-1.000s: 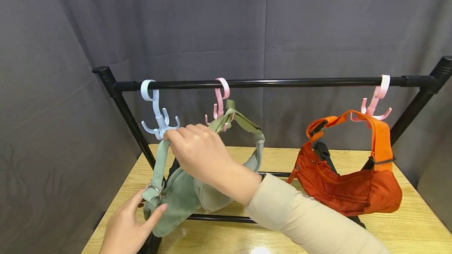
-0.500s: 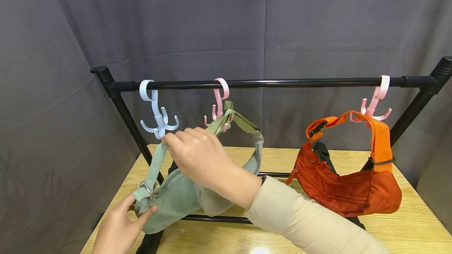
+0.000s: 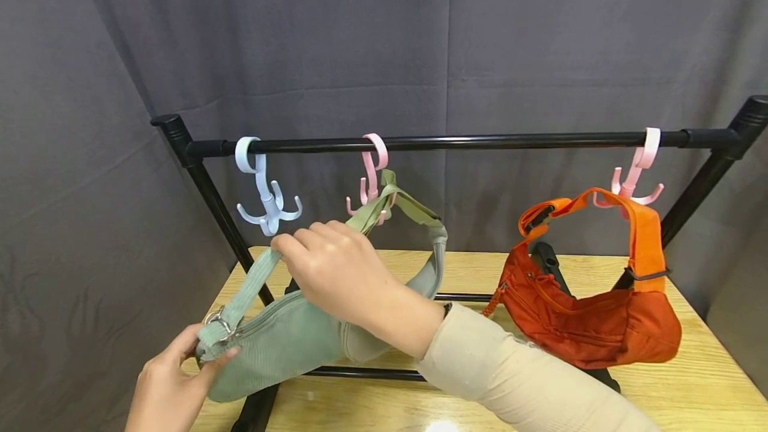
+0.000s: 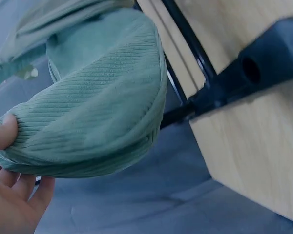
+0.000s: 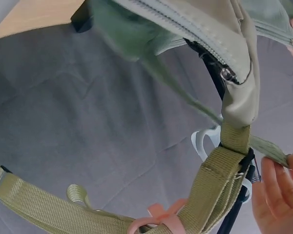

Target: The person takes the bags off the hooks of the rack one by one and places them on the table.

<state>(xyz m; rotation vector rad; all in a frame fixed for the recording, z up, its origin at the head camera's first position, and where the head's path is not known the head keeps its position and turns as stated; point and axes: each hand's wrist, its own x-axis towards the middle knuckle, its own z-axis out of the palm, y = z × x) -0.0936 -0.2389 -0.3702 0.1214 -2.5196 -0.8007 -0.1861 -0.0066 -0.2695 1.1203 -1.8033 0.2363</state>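
Green bag (image 3: 288, 335): 1 | hands (image 3: 170, 379) (image 3: 335, 271) gripping: 2 | other bags (image 3: 362, 344) (image 3: 591, 325): 2 | hooks (image 3: 262, 182) (image 3: 371, 175) (image 3: 633, 174): 3

Light wood-grain table (image 3: 360, 405), with a black rack (image 3: 510, 143) standing right on it. Rack's top bar has one pale blue hook (image 3: 268, 202) and two pink hooks (image 3: 371, 179) over it.

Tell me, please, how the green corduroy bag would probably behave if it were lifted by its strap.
The green corduroy bag would probably flop, since its fabric shows soft folds. It may swing or tilt, as the narrow strap looks pliable. Being ribbed, it seems unlikely to slip.
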